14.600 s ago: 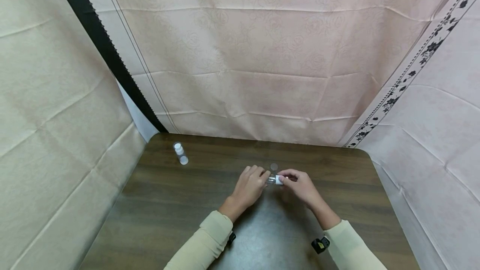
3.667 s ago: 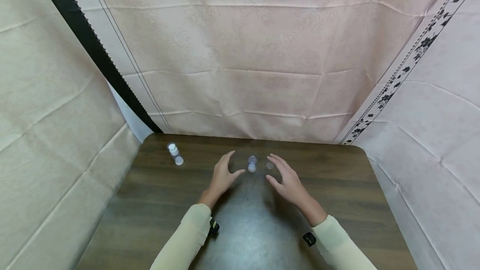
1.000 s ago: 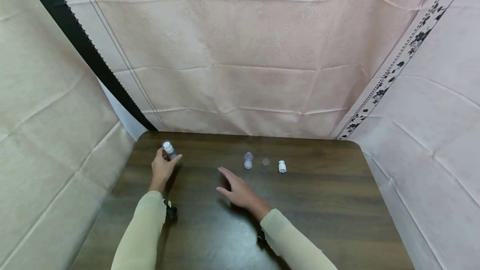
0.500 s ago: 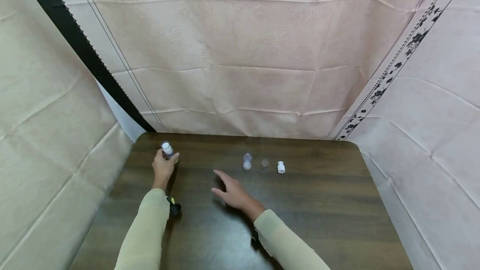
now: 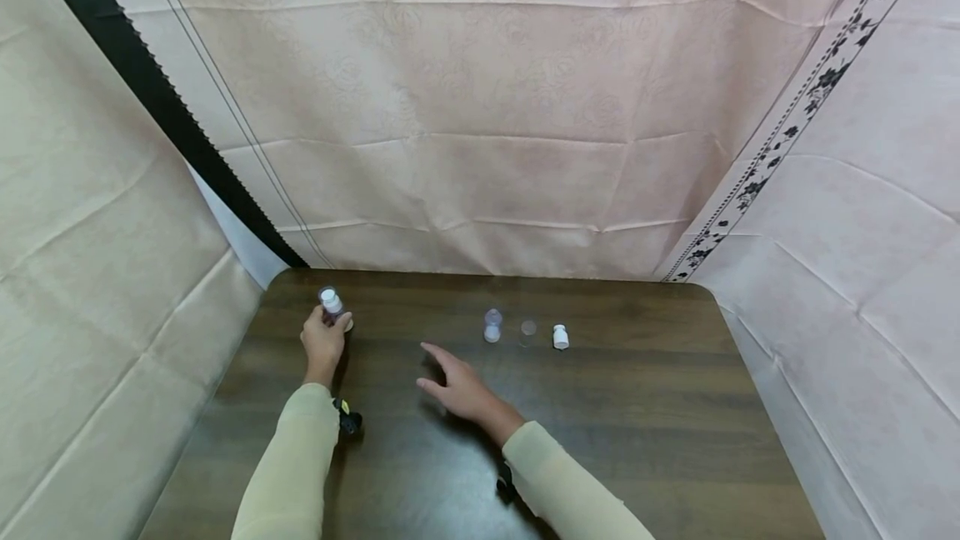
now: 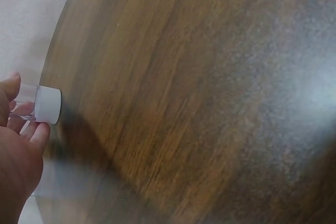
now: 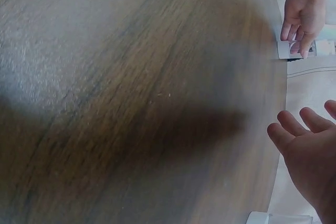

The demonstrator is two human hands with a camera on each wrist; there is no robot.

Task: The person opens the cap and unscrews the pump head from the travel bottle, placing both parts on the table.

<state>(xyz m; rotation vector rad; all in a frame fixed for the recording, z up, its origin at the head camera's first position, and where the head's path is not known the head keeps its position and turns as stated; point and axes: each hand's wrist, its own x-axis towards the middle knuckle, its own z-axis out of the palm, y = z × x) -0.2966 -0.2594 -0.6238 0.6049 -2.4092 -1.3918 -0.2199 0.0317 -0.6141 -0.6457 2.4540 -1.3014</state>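
Head view: the left hand (image 5: 323, 346) grasps a clear container (image 5: 340, 314) with a white base, its thumb to the right of the body and its fingers to the left; a white cap (image 5: 330, 300) shows at the upper end, beyond the fingertips. Whether the base touches the wooden table (image 5: 637, 407) cannot be told. To the right of this grip and nearer the wearer, the right hand (image 5: 461, 386) is released, fingers extended and thumb spread apart, over the tabletop. Well to the right of the grasped container, past the right fingertips, stand in sequence a second clear container (image 5: 492, 326) with a white base, a clear disc (image 5: 528, 328) and a small white bottle (image 5: 561, 337). Behind the grip, at the left cuff, sits a black wrist camera (image 5: 348, 420).
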